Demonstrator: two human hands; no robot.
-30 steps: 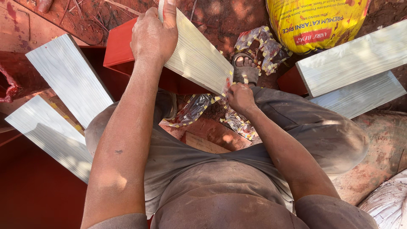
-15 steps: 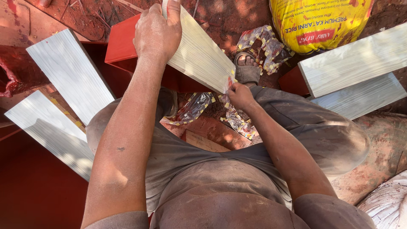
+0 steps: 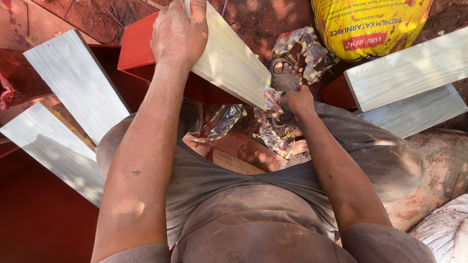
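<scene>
My left hand [image 3: 179, 34] is clamping the pale panel [image 3: 229, 58], now raised slightly; my right hand [image 3: 296, 100] is pinching its clear film [image 3: 271, 97], peeling further.

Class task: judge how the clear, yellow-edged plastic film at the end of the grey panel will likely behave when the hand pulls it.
The film looks thin and crinkled, so probably floppy and very light. Discarded pieces lie crumpled on the ground, suggesting it holds no shape. The right hand pinches it at the panel, so it may cling or tear.

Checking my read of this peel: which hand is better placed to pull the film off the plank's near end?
Probably the right hand: it already pinches the film at the plank's near corner. The left hand grips the far end, steadying it.
</scene>
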